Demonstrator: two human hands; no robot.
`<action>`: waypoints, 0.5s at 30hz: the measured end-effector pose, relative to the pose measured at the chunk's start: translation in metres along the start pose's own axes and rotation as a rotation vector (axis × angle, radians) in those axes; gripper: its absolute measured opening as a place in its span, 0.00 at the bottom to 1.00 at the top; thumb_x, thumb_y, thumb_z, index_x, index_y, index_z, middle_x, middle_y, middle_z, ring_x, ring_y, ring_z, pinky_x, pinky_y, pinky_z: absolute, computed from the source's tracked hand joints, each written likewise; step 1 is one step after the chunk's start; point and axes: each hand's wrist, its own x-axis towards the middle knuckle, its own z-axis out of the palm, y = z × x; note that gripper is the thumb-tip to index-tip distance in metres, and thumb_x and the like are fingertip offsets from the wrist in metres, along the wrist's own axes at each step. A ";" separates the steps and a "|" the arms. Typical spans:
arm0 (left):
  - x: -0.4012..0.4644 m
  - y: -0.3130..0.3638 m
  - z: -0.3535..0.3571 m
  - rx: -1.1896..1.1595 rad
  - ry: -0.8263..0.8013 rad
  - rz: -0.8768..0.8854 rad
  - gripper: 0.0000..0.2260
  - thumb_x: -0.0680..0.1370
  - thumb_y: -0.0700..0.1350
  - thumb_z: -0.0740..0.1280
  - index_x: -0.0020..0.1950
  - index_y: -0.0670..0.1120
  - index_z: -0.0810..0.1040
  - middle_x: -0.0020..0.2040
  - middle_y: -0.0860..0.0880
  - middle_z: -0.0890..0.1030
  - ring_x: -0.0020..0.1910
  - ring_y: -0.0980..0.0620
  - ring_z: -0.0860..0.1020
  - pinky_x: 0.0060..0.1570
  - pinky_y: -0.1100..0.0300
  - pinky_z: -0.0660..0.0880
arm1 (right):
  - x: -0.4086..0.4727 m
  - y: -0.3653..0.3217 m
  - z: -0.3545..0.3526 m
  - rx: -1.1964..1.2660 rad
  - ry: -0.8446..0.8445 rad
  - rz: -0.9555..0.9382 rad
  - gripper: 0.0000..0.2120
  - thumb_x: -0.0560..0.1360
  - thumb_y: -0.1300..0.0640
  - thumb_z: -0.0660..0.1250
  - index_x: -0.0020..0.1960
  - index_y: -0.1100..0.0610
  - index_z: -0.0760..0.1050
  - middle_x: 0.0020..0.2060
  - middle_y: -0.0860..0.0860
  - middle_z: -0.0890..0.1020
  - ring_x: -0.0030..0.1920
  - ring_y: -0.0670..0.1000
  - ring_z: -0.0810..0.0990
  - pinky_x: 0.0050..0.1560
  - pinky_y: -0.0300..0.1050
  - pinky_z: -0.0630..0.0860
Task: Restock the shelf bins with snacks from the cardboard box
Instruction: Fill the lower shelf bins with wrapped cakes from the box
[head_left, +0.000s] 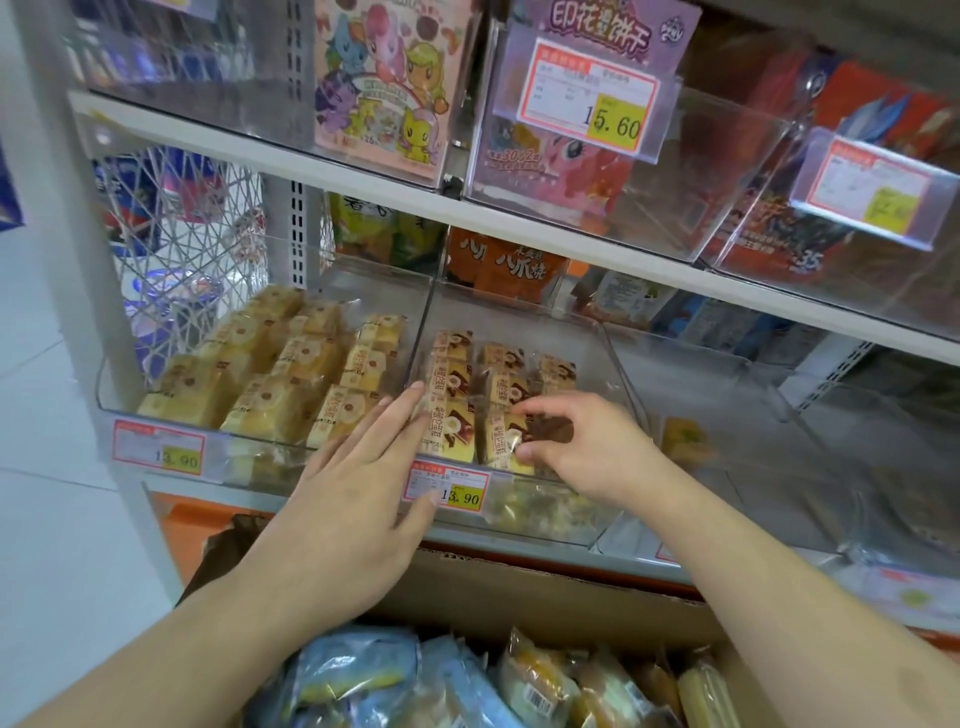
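Two clear shelf bins sit side by side at chest height. The left bin (111, 395) is full of yellow wrapped cakes (291, 374). The middle bin (587, 332) holds rows of brown-and-yellow wrapped cakes (452, 384). My right hand (582, 447) reaches into the middle bin and pinches a front cake packet (501, 441) between thumb and fingers. My left hand (363, 478) lies flat with straight fingers against the front wall between the two bins, fingertips touching the front-left packet. The open cardboard box (519, 592) below holds several blue and yellow wrapped snacks (363, 670).
Price tags (449, 486) hang on the bin fronts. A nearly empty clear bin (727, 415) stands to the right. The shelf above carries bins with cartoon biscuit boxes (384, 78). A white wire basket (176, 244) hangs at the left end.
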 end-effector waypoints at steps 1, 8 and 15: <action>0.000 0.000 0.000 0.000 -0.002 0.001 0.34 0.85 0.62 0.55 0.85 0.60 0.39 0.78 0.71 0.28 0.77 0.69 0.31 0.76 0.61 0.36 | 0.001 0.001 0.002 -0.026 0.020 -0.013 0.23 0.75 0.47 0.78 0.69 0.41 0.80 0.72 0.41 0.77 0.74 0.49 0.71 0.74 0.45 0.65; 0.000 0.001 -0.001 0.044 -0.004 0.007 0.33 0.85 0.63 0.54 0.85 0.60 0.40 0.79 0.68 0.27 0.76 0.68 0.27 0.77 0.59 0.36 | -0.007 0.001 0.005 -0.265 -0.002 -0.061 0.25 0.82 0.39 0.66 0.77 0.38 0.71 0.76 0.35 0.70 0.75 0.49 0.59 0.79 0.57 0.56; 0.015 0.005 -0.004 0.258 0.040 0.121 0.31 0.83 0.64 0.44 0.86 0.56 0.52 0.86 0.57 0.49 0.84 0.55 0.35 0.82 0.48 0.39 | -0.004 0.001 0.016 -0.192 0.017 -0.099 0.24 0.83 0.42 0.65 0.77 0.43 0.72 0.76 0.42 0.74 0.77 0.50 0.66 0.80 0.57 0.63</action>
